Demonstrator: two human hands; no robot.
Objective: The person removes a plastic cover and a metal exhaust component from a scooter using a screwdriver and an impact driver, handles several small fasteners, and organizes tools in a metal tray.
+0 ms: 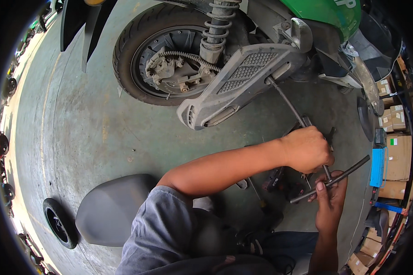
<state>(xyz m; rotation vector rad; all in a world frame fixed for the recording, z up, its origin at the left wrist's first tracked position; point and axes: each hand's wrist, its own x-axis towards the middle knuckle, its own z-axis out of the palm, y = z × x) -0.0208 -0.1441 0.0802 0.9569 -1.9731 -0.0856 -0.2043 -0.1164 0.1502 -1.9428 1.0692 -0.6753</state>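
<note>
A long T-handle wrench slants from the grey footboard panel of a green scooter toward me. Its far tip sits in a recess at the panel's edge; the fastener itself is hidden. My left hand is closed in a fist around the shaft. At the near end, my right hand grips the crossbar where it meets the shaft, its thumb lying on the bar. Above the panel are a coil shock absorber and a wheel with a dusty hub.
A dark power tool and other tools lie on the green floor beneath my arms. To the left rest a grey scooter seat and a loose small wheel. Cardboard boxes and a blue bin line the right side.
</note>
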